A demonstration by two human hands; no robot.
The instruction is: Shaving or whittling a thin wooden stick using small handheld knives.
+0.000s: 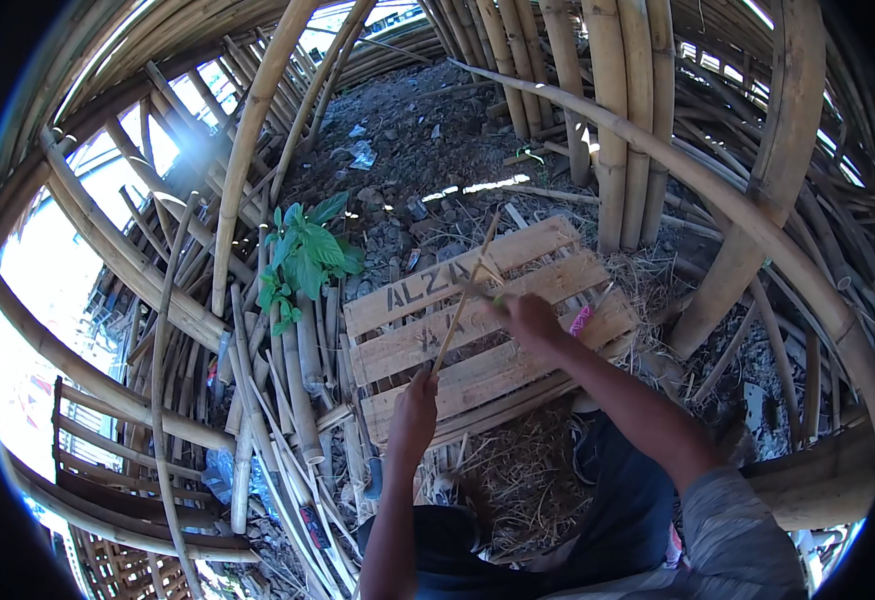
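Observation:
My left hand is closed around the lower end of a thin bamboo stick, which slants up and away over a slatted wooden crate. In my right hand is what looks like a knife; a bit of yellow-green handle shows by the fingers. Its dark blade meets the stick around the middle, and whether it has cut in is too small to tell. Another pale strip or split piece crosses near the blade. A bright pink item lies on the crate beside my right forearm.
Left of the crate stand a leafy green plant and piled bamboo poles. A tool with a blue-grey handle leans by the crate's left edge. Thick bamboo posts rise behind; a long curved pole arches across the right. Dry straw covers the ground.

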